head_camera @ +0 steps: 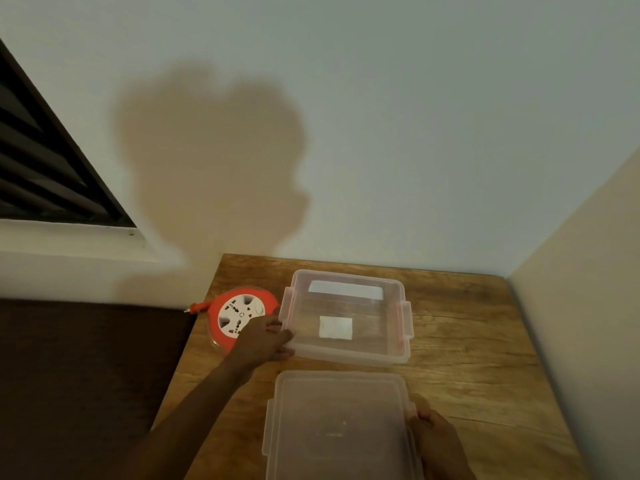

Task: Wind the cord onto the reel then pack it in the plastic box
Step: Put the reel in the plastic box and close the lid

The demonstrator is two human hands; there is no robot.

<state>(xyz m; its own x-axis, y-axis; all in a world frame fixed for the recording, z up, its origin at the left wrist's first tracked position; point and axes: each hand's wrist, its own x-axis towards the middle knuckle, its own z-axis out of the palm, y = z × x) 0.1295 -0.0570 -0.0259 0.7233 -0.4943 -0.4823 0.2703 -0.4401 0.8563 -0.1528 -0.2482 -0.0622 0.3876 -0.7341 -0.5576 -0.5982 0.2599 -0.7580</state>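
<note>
The left hand (265, 341) reaches forward, fingers at the plastic box's (346, 356) left wall; the right hand (438, 441), nearer than the box, seemingly curled.

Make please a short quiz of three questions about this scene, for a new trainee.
1. True or false: the lid is on the plastic box.
2. On which side of the box does the reel lie? A) left B) right C) inside it
3. What does the left hand touch?

Key
1. False: the lid lies on the table, nearer the person, with the right hand at its right edge.
2. A.
3. The box's left side.
</note>
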